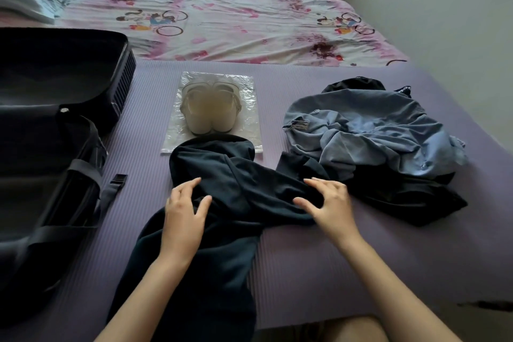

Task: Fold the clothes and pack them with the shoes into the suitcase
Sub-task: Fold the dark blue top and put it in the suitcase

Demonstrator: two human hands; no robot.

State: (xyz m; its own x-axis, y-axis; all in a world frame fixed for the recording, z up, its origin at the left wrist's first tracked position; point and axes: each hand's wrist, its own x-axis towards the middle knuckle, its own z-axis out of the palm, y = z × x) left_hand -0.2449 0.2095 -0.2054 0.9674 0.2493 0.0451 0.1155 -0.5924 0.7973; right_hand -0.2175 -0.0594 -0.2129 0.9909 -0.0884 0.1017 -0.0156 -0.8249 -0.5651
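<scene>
Dark garment (222, 169) lies beneath the left hand (184, 215) and right hand (330, 207), both spread, gripping nothing.

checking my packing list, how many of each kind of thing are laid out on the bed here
suitcase: 1
shoes: 2, a pair inside the bag
clear plastic bag: 1
clothes: 3 that I can tell apart: dark teal garment, blue denim garment, black garment; the pile may hide more
total: 7
</scene>
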